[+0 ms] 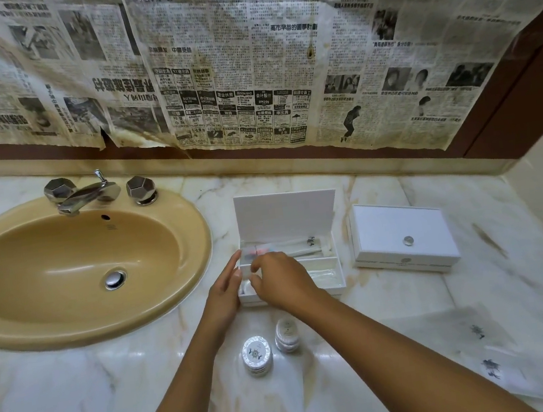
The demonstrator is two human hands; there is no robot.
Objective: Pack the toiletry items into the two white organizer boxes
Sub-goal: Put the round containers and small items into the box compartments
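Open organizer box (323, 270), lid upright, on marble counter (414, 308) beside closed box (402, 237). Left hand (222, 291) flat against its corner; right hand (278, 279) pinching clear packet (247, 271). Lettering illegible.

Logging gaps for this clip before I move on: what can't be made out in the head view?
- What the right hand pinches over the open box: clear, blurred, mostly hidden by the fingers.
- Front-left compartment contents: covered by both hands.
- Closed box: the lid hides the inside.
- Flat packets at right: smeared by blur.
- Print on the two round stacks: too small.
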